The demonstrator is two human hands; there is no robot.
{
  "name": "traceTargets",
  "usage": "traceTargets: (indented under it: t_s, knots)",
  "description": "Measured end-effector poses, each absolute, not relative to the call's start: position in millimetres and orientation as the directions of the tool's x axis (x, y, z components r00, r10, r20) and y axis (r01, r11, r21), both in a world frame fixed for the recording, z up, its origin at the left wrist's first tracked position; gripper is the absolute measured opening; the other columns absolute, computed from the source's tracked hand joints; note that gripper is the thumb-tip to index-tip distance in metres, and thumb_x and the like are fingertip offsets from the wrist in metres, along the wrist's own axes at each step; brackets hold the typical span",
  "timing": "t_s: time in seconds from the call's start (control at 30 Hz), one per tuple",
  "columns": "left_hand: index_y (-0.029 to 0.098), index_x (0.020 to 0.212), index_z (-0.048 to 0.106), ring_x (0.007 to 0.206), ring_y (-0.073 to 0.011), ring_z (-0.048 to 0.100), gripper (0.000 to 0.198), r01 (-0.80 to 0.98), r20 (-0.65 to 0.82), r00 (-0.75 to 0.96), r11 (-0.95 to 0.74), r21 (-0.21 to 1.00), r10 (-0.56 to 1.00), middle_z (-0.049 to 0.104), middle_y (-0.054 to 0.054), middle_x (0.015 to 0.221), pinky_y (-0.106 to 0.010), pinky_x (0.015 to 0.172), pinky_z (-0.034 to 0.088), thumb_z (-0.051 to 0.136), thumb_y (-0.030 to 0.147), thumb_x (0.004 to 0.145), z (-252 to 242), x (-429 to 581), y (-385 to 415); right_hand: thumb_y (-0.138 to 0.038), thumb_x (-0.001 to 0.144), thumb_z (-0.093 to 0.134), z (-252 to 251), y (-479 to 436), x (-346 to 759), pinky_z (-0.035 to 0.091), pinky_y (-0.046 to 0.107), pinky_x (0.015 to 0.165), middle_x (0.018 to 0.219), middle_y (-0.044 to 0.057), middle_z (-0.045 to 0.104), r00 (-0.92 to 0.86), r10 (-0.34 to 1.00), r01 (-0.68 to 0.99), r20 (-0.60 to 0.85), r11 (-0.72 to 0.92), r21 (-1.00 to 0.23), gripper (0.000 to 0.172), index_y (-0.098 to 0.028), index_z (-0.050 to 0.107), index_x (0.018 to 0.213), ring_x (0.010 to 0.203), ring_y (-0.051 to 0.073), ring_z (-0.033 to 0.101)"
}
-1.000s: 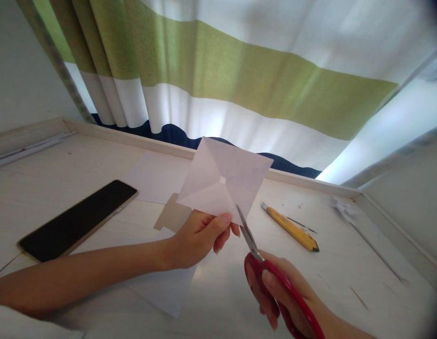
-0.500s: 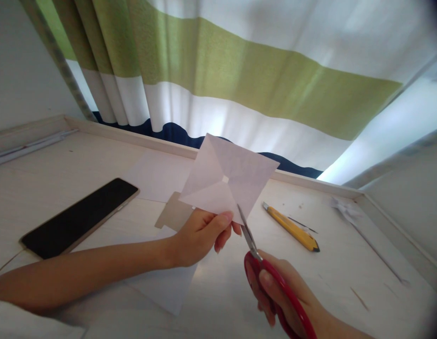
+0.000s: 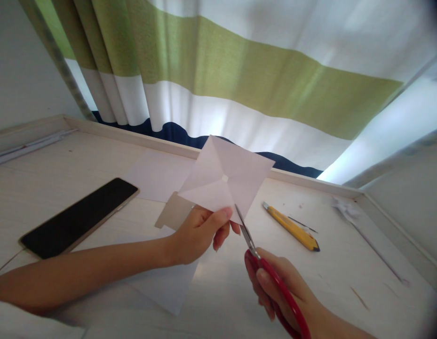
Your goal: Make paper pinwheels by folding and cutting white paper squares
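My left hand pinches the lower edge of a white square sheet of paper, held up above the table. Diagonal creases cross the sheet, and a small pale square shows at its middle. In my right hand is a pair of scissors with red handles. Their blades lie at the sheet's lower right corner, pointing along the crease towards the middle. One blade passes in front of the paper; the other is mostly hidden behind it.
A yellow utility knife lies right of the scissors. At left rests a black phone. Loose white paper and a grey-beige piece lie behind my left hand. A paper pinwheel-like piece on a stick lies far right, before a curtain.
The scissors have shifted slightly left and up, with the blades closer together and their tip a little nearer the sheet's middle. The sheet has tilted slightly.
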State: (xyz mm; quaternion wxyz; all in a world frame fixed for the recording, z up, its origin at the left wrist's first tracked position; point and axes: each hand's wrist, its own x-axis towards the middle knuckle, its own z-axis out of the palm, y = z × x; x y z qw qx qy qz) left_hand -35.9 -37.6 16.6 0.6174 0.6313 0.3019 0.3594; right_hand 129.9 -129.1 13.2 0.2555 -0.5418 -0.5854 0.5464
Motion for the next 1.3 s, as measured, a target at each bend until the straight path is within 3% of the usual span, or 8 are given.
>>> traceTargets:
  t_s: [0.17,0.37,1.3]
  knots:
    - [0.017,0.045,0.047,0.043,-0.0096,0.041,0.042,-0.043,0.054,0.571,-0.035,0.998,0.819,0.041,0.004,0.038,-0.023,0.054,0.038,0.034,0.031,0.083,16.9,-35.9,-37.7,-0.052,0.082,0.036,14.0,-126.6,130.2,0.038,0.021,0.044,0.052,-0.006,0.037,-0.298,0.912,0.352,-0.283,-0.171,-0.920,0.037,-0.019,0.041,0.069,0.042,0.007,0.037]
    - [0.017,0.057,0.053,0.043,-0.0098,0.038,0.037,-0.029,0.059,0.596,-0.051,0.998,0.801,0.041,0.005,0.041,-0.022,0.050,0.035,0.032,0.031,0.084,16.2,-37.2,-37.8,-0.053,0.082,0.037,15.3,-128.7,130.5,0.039,0.020,0.044,0.057,-0.005,0.039,-0.289,0.900,0.358,-0.325,-0.213,-0.909,0.037,-0.018,0.041,0.071,0.047,0.008,0.039]
    - [0.018,0.053,0.044,0.043,-0.0079,0.037,0.038,0.058,0.005,0.699,-0.064,0.996,0.715,0.038,0.006,0.041,-0.019,0.049,0.034,0.026,0.030,0.084,21.2,-39.3,-40.4,-0.052,0.081,0.041,2.6,-126.2,140.4,0.034,0.017,0.041,0.065,-0.002,0.041,-0.346,0.925,0.357,-0.160,-0.027,-0.934,0.035,-0.018,0.043,0.076,0.050,0.007,0.038]
